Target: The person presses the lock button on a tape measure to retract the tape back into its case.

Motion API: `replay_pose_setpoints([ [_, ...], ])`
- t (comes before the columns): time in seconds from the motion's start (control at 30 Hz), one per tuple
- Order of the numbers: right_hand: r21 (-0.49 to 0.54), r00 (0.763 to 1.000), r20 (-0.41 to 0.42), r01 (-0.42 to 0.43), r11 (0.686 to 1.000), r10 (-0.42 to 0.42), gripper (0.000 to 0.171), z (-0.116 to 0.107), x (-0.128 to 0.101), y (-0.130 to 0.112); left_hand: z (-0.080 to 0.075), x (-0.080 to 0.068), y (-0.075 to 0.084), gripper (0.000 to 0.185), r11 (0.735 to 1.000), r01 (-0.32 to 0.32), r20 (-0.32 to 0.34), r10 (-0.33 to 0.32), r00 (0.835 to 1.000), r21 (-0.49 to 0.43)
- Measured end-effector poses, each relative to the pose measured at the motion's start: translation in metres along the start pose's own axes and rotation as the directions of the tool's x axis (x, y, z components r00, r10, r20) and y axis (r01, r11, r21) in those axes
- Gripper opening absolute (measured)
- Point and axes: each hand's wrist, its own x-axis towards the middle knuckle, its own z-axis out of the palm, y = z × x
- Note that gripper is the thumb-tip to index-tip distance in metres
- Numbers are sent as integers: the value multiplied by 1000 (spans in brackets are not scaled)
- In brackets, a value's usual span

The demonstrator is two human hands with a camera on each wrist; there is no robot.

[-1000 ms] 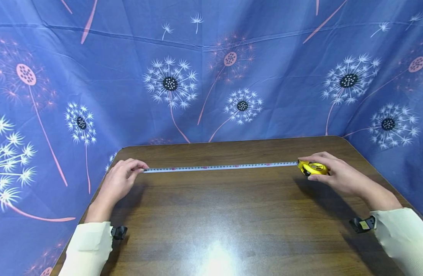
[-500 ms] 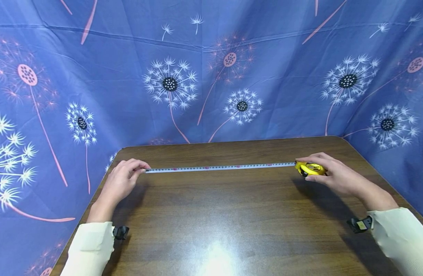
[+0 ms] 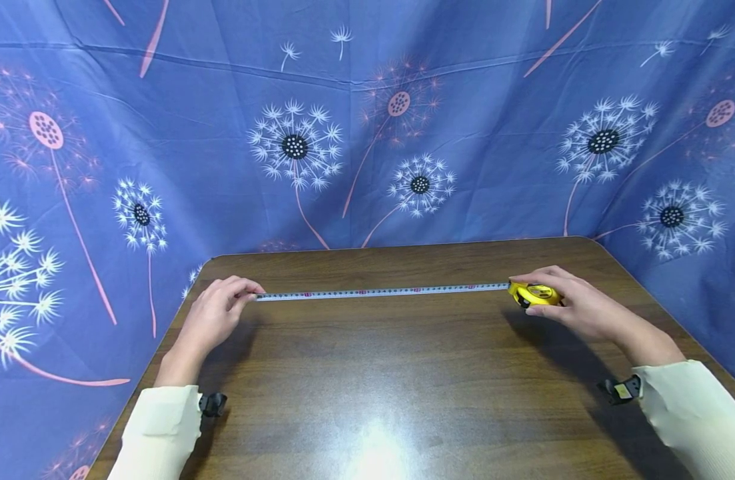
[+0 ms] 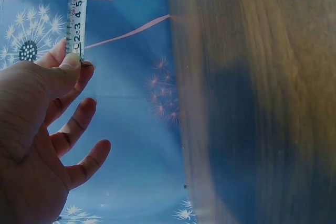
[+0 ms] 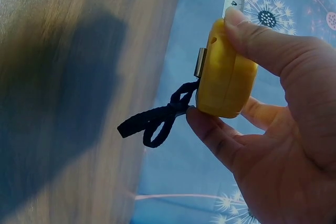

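Observation:
A yellow tape measure is gripped in my right hand, thumb and fingers around its case. Its white blade runs straight across to the left, with black numbers and red marks. My left hand pinches the blade's free end between thumb and fingers. In the left wrist view the blade rises from the pinch, its first numbers showing, while the other fingers spread loosely. The right wrist view shows the case with a metal clip and a looped black cord hanging from it.
A brown wood-grain table with rounded far corners lies beneath both hands, their shadows falling on it. Blue cloth printed with dandelions hangs behind and along the sides. Black wrist cameras sit at the pale sleeves.
My right hand has moved slightly left with the tape measure, and my left hand slightly right. The stretch of blade between them is a little shorter. Both holds are unchanged.

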Motion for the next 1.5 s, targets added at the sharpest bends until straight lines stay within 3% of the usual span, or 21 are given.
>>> replay_pose_setpoints([
  [0.23,8,1000,13,-19,1000,19,55,2,2,-4,1,1,3,19,1000,18,21,-18,1000,-7],
  [0.73,29,998,44,-53,998,52,54,4,4,-7,6,4,11,17,1000,-7,18,8,1000,-11],
  [1.5,48,999,36,-6,999,5,55,8,15,-14,9,8,15,16,1000,-22,33,23,999,-13],
])
